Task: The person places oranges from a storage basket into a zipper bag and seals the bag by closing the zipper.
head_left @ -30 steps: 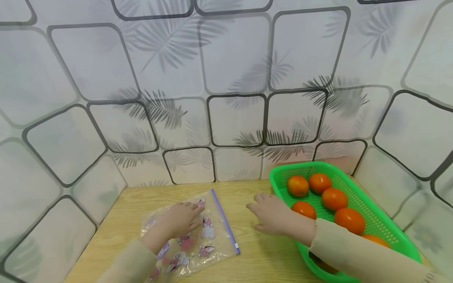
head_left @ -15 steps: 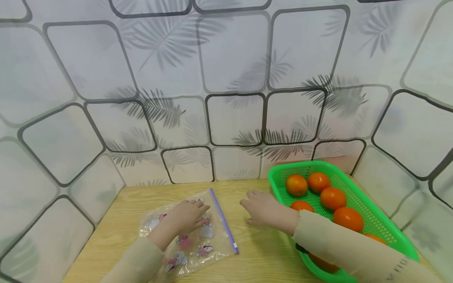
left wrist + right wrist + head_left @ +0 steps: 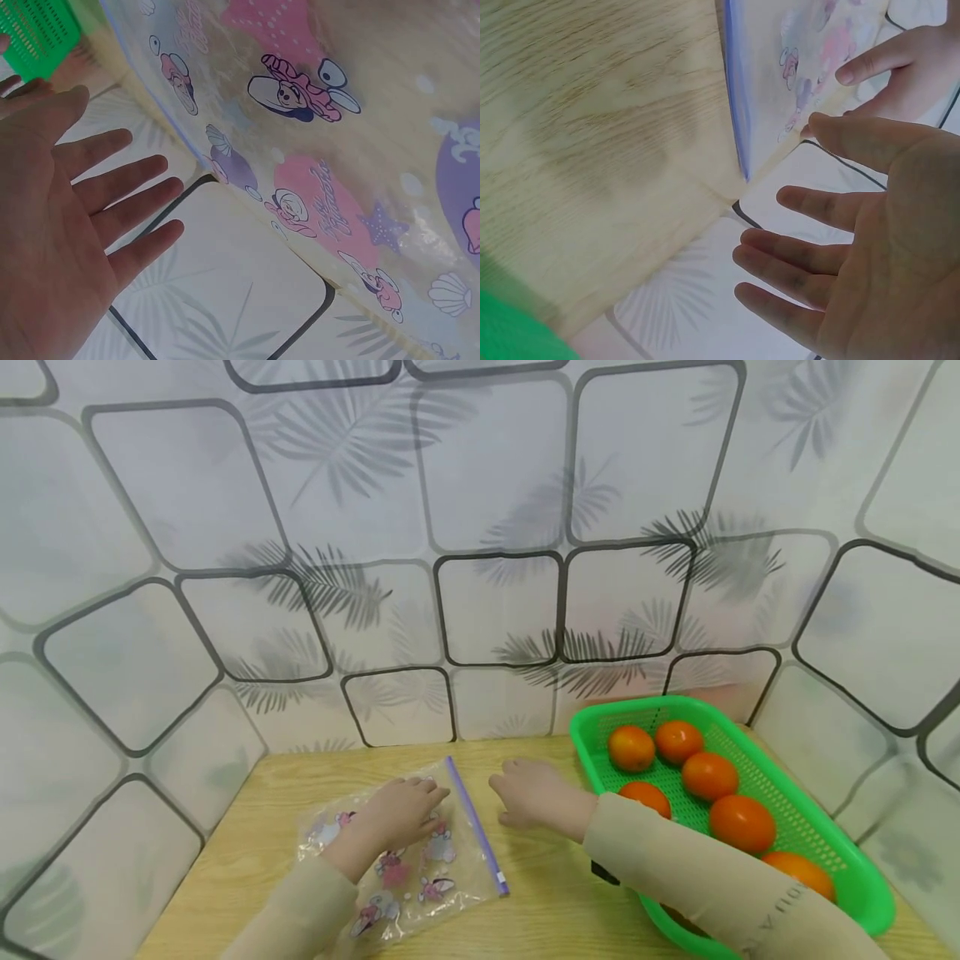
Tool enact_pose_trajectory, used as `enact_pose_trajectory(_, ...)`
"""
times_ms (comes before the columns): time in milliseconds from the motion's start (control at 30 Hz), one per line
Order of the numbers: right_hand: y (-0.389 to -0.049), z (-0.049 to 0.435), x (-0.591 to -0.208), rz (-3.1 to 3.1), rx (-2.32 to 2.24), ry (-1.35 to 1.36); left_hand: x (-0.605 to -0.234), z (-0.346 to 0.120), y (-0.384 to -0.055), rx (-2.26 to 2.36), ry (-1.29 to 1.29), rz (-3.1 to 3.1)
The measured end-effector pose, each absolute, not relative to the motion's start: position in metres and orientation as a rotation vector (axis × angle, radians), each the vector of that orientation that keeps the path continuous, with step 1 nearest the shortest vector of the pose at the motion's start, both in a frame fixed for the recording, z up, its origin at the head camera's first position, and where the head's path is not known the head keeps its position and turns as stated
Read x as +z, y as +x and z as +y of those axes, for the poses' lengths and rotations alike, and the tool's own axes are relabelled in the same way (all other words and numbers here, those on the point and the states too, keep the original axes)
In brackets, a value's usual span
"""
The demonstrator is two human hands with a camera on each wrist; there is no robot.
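A clear zip bag (image 3: 442,877) printed with pink and purple cartoon figures lies flat on the wooden table, its purple zip strip (image 3: 477,827) along the right side. My left hand (image 3: 397,814) hovers over the bag, holding nothing; in the left wrist view its fingers (image 3: 135,199) are spread and relaxed, apart from the plastic. To the right of the zip strip, above bare wood, is my right hand (image 3: 536,795). Its fingers (image 3: 795,255) are loosely extended with nothing in them, as the right wrist view shows.
A green plastic basket (image 3: 810,839) stands on the right of the table, with several orange-red tomatoes (image 3: 742,823) inside. My right sleeve passes over its near-left rim. Patterned wall covering (image 3: 495,610) encloses the table (image 3: 525,893) at the back and sides.
My right hand has moved left, away from the basket and towards the zip strip. The left hand has shifted slightly right over the bag. Bag and basket stay in place.
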State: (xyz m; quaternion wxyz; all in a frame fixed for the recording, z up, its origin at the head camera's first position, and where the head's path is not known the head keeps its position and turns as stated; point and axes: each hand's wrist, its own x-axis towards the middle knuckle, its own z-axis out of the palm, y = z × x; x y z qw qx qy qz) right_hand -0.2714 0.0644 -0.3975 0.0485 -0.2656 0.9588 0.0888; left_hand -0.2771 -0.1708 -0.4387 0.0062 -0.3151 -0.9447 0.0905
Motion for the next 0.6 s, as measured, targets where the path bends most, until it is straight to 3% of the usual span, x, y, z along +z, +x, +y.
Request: enact_pose_trajectory(600, -0.293, 0.05, -0.421, 2.816, 0.084, -0.621, -0.446, -0.168, -0.281, 0.245, -0.966, -2.957)
